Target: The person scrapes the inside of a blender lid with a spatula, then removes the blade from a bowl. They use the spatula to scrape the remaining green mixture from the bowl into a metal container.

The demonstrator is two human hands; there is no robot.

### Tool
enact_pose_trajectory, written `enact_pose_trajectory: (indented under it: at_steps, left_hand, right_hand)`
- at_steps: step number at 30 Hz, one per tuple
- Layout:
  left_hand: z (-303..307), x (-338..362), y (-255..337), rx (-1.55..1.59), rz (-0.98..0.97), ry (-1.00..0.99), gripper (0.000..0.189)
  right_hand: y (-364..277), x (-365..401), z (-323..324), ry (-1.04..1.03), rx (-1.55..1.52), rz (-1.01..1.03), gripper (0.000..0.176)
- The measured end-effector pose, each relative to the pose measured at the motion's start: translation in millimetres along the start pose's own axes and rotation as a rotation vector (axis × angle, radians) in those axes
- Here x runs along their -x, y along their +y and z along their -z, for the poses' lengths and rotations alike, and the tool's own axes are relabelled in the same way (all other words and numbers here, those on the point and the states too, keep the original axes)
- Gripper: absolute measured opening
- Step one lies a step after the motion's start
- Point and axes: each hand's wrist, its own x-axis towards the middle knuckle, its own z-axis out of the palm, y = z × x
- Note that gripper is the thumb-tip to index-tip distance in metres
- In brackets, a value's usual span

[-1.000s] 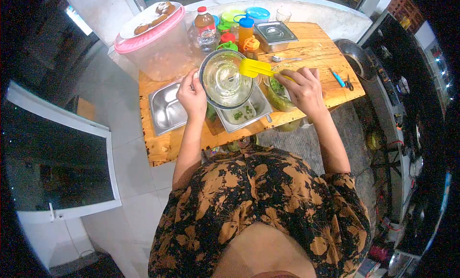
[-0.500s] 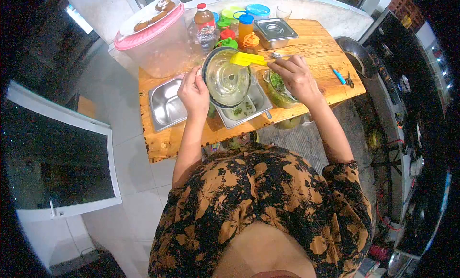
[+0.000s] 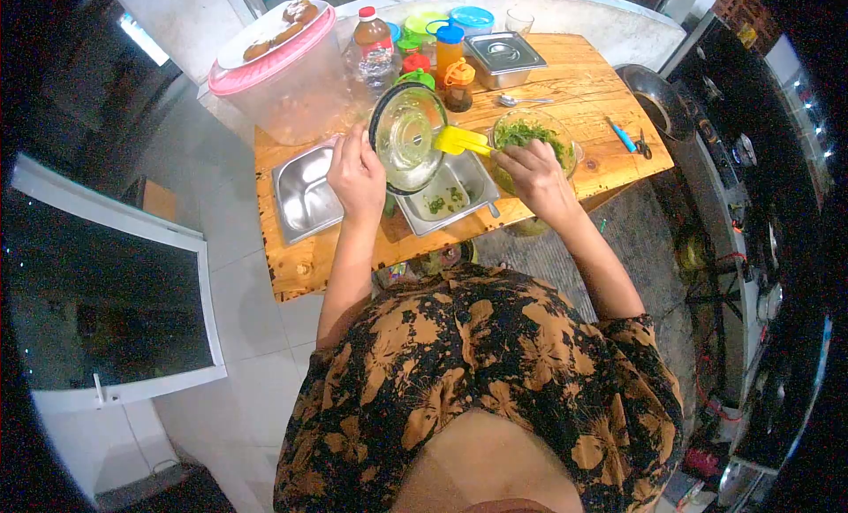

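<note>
My left hand (image 3: pixel 358 173) grips the rim of a clear glass bowl (image 3: pixel 408 140), which is tilted on its side above the table with smears on its inner wall. In my right hand (image 3: pixel 537 179) is the handle of a yellow spatula (image 3: pixel 461 141), its blade at the bowl's right rim. Just beyond my right hand stands a second glass bowl (image 3: pixel 572 142) with chopped greens (image 3: pixel 530 133) in it. Below the tilted bowl lies a steel tray (image 3: pixel 450 214) holding a few green bits. Another steel tray (image 3: pixel 305 190) sits left of my left hand.
A big plastic tub (image 3: pixel 300 98) with a pink lid carries a plate of brown food. Bottles, including a red-capped one (image 3: pixel 374 38), and a lidded steel container (image 3: pixel 505 58) line the back. A spoon (image 3: pixel 523 100), a blue-handled tool (image 3: pixel 624 139) and scissors (image 3: pixel 645 144) lie on the wooden table.
The tilted bowl has shifted slightly left and turned more on edge. My right hand and the spatula have moved down, uncovering more of the bowl of greens.
</note>
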Motion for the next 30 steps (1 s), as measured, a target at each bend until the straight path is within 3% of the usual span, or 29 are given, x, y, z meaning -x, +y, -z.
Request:
enact_pose_trajectory:
  at_steps: [10, 13, 19, 22, 30]
  left_hand:
    - [0.2, -1.3, 5.6, 0.04, 0.0, -0.052, 0.026]
    - [-1.1, 0.0, 3.6, -0.005, -0.081, -0.025, 0.027]
    - [5.6, 0.0, 7.8, 0.003, -0.064, -0.06, 0.029]
    - [2.2, -1.5, 5.2, 0.005, -0.144, 0.026, 0.032]
    - [3.3, 8.0, 4.3, 0.007, -0.131, -0.017, 0.034]
  right_hand:
    - [20.0, -22.9, 25.2, 0.029, 0.051, 0.088, 0.035]
    - [23.3, -24.3, 24.3, 0.001, 0.097, 0.131, 0.037]
    - [17.8, -20.7, 23.3, -0.067, 0.108, 0.189, 0.037]
    - [11.6, -15.4, 22.9, -0.141, 0.065, 0.146, 0.036]
    - [-7.2, 3.3, 6.5, -0.125, -0.131, 0.007, 0.033]
